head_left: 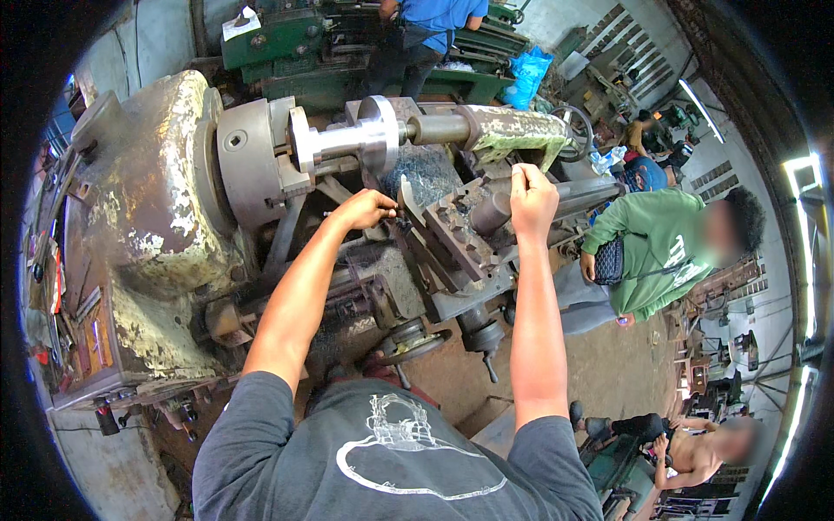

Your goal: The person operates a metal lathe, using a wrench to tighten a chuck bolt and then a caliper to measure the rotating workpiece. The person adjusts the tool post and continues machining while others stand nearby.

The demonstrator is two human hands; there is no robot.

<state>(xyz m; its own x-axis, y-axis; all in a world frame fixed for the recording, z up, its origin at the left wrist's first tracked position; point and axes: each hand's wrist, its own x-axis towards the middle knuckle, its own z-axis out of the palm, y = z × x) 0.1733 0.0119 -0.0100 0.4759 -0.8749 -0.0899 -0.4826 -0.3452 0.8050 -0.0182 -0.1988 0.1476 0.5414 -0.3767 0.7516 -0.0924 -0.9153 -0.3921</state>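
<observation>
A bare metal workpiece [343, 146], a shaft with a wide shiny flange, sits between the lathe chuck [248, 152] and the tailstock [517, 132]. My left hand [369, 209] is closed in a pinch below the workpiece, beside the pale cutting tool [412, 201]. What its fingers grip, if anything, is too small to make out. Raised over the right side of the tool post [456, 221], my right hand [533, 201] is closed in a fist just in front of the tailstock. Its fingers hide whatever may be inside.
The worn headstock [156, 191] fills the left. Handwheels [410, 341] and a crank handle [486, 343] project toward me. A person in a green top [651, 243] stands close at right; another in blue [434, 22] is behind the lathe. A shirtless person [699, 456] is at lower right.
</observation>
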